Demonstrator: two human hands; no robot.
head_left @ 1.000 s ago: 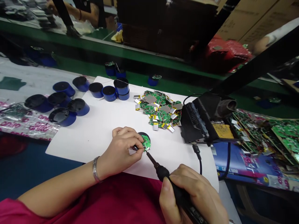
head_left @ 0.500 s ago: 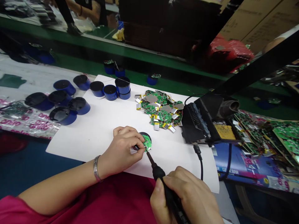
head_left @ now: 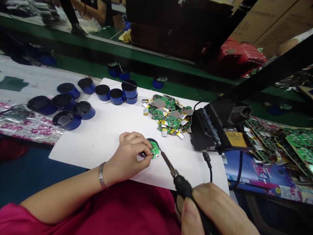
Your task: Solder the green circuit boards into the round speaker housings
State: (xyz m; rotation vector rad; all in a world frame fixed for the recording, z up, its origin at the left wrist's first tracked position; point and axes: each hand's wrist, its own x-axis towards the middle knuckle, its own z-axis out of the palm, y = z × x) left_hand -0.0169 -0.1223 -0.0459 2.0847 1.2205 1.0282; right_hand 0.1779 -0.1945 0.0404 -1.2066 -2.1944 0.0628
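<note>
Thumb and fingers of my left hand (head_left: 133, 153) pinch the left side of a round green circuit board (head_left: 155, 150). The board sits at a dark round housing whose rim shows behind it; my fingers hide part of both. My right hand (head_left: 215, 205) is wrapped round the black handle of a soldering iron (head_left: 182, 184). Its tip points up and left, close to the board's right edge; whether it touches is hard to tell. Beyond my hands lies a heap of green circuit boards (head_left: 168, 112) with small silver battery cells attached.
Several blue cylindrical housings (head_left: 84, 110) stand at the left and back of the white sheet (head_left: 107, 127). A black soldering stand (head_left: 207, 130) with a yellow sponge (head_left: 235, 138) and a cable is on the right. More boards (head_left: 300, 140) lie beyond it. Another person's arm (head_left: 96, 11) shows far back.
The soldering iron in my right hand has moved right and its tip has come off the lower part of the board to the right edge. My left hand has stayed nearly still.
</note>
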